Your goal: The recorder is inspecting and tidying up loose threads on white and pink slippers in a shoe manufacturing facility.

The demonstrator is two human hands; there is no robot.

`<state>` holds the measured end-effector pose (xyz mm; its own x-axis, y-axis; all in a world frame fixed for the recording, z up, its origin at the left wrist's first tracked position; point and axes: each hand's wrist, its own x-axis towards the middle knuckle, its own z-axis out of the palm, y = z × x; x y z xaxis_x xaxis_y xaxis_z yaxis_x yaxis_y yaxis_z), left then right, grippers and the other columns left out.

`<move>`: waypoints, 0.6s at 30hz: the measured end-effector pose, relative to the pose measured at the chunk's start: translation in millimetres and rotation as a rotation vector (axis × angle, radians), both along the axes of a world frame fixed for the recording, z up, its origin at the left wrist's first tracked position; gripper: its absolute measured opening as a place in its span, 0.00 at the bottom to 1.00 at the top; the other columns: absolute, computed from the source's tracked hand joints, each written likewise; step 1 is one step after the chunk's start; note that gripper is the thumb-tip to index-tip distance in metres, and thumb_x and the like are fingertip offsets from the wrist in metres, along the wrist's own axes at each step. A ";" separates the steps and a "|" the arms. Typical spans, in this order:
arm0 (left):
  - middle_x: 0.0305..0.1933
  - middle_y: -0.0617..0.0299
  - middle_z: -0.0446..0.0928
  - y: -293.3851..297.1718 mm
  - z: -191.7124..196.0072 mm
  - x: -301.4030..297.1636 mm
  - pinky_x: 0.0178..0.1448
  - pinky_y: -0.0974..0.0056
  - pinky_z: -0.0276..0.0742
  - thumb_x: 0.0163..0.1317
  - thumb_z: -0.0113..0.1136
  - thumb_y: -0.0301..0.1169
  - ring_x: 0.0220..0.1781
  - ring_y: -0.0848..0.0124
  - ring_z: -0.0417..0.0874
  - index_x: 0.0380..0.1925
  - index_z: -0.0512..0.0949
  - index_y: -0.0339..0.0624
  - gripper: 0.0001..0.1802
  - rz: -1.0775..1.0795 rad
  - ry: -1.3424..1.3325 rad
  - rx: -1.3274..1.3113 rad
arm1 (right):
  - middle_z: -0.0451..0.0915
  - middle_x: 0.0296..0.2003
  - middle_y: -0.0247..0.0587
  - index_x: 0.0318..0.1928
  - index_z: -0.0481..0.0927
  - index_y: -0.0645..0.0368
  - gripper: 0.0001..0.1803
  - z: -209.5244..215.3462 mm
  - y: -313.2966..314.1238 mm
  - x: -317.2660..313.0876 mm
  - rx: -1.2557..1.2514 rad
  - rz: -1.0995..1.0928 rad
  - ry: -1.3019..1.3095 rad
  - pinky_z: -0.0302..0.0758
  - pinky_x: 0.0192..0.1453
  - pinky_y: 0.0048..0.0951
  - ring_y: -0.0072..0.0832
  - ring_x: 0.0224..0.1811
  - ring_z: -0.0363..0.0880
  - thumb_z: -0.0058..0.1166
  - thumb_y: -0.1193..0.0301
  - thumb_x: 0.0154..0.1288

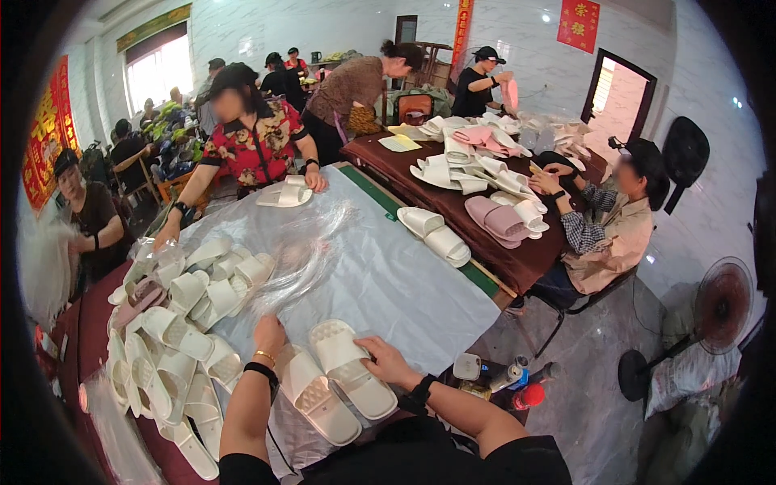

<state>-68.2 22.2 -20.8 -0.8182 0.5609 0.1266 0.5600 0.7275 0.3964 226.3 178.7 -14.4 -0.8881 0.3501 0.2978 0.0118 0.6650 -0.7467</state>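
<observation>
Two cream slide slippers lie side by side in front of me, toes toward me: a left slipper [318, 396] and a right slipper [353, 368]. My right hand [386, 360] grips the outer edge of the right slipper near its strap. Just beyond the left slipper, my left hand [269, 335] is closed, its fingers curled away from view. What it holds, if anything, is hidden. Clear plastic bags [299, 267] lie in a loose heap beyond it, on a pale sheet [388, 291] that covers the table.
A pile of cream slippers [174, 331] covers the left side. Across the table a co-worker [259, 141] touches a slipper pair [284, 192]. Another pair [434, 236] rests at the right edge. A brown-covered table [380, 158] bears more slippers. A fan [719, 307] stands far right.
</observation>
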 end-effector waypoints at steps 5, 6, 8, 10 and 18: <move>0.36 0.45 0.81 -6.9 3.3 2.5 0.45 0.49 0.76 0.56 0.57 0.29 0.42 0.47 0.82 0.31 0.79 0.37 0.07 -0.011 -0.047 0.089 | 0.73 0.54 0.45 0.61 0.71 0.54 0.27 6.6 -0.7 2.0 -0.031 0.000 -0.032 0.76 0.49 0.39 0.44 0.46 0.78 0.57 0.70 0.59; 0.36 0.45 0.81 -10.0 6.5 4.3 0.45 0.49 0.76 0.55 0.57 0.28 0.42 0.47 0.81 0.32 0.79 0.37 0.07 -0.015 -0.059 0.122 | 0.73 0.54 0.45 0.61 0.71 0.54 0.27 8.4 -1.4 2.7 -0.071 0.007 -0.060 0.76 0.48 0.39 0.43 0.45 0.78 0.57 0.70 0.59; 0.34 0.46 0.81 -17.6 15.4 7.8 0.44 0.51 0.77 0.53 0.59 0.28 0.40 0.49 0.82 0.33 0.79 0.36 0.09 -0.042 -0.085 0.137 | 0.73 0.53 0.45 0.61 0.71 0.54 0.28 10.0 -1.5 3.7 -0.088 0.003 -0.083 0.77 0.46 0.38 0.42 0.43 0.78 0.57 0.70 0.59; 0.32 0.47 0.82 -26.7 26.0 11.1 0.43 0.55 0.78 0.51 0.62 0.27 0.37 0.54 0.84 0.35 0.79 0.33 0.12 -0.086 -0.116 0.086 | 0.73 0.52 0.45 0.61 0.72 0.55 0.27 7.0 -1.1 4.7 -0.100 -0.003 -0.073 0.77 0.44 0.36 0.39 0.40 0.78 0.58 0.69 0.59; 0.25 0.53 0.81 -63.2 48.1 35.7 0.31 0.58 0.76 0.54 0.59 0.32 0.25 0.63 0.81 0.35 0.81 0.33 0.13 -0.176 -0.515 0.309 | 0.78 0.45 0.40 0.53 0.77 0.64 0.20 7.3 9.7 -10.6 -0.360 -0.067 0.052 0.77 0.40 0.27 0.26 0.35 0.78 0.59 0.74 0.59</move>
